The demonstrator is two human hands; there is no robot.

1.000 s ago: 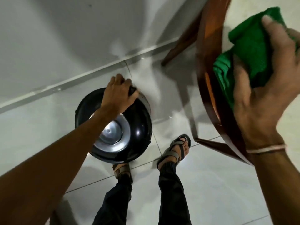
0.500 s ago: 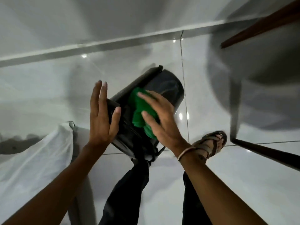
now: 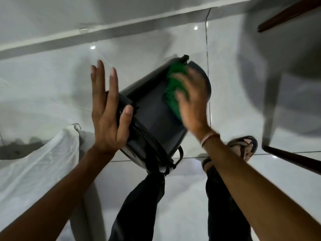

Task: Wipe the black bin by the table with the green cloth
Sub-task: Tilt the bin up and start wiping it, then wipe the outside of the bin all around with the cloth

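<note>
The black bin (image 3: 152,119) is tipped on its side above the white tiled floor, its lidded end towards me and its base pointing away to the upper right. My left hand (image 3: 107,110) braces the bin's left side near the lid, fingers stretched up, thumb pressed on the bin. My right hand (image 3: 192,101), blurred by motion, presses the green cloth (image 3: 173,87) flat against the bin's upper side near the base. The cloth shows mainly to the left of my fingers.
A white plastic liner (image 3: 40,164) lies spread on the floor at the left. Dark wooden table legs (image 3: 291,159) run along the right, another (image 3: 288,14) at the top right. My sandalled foot (image 3: 243,146) stands under the right wrist. A wall skirting (image 3: 104,30) crosses the top.
One second ago the bin stood upright with my left hand on its lid and the cloth raised by the table. Now it is tipped over, and the cloth has slid further towards the base.
</note>
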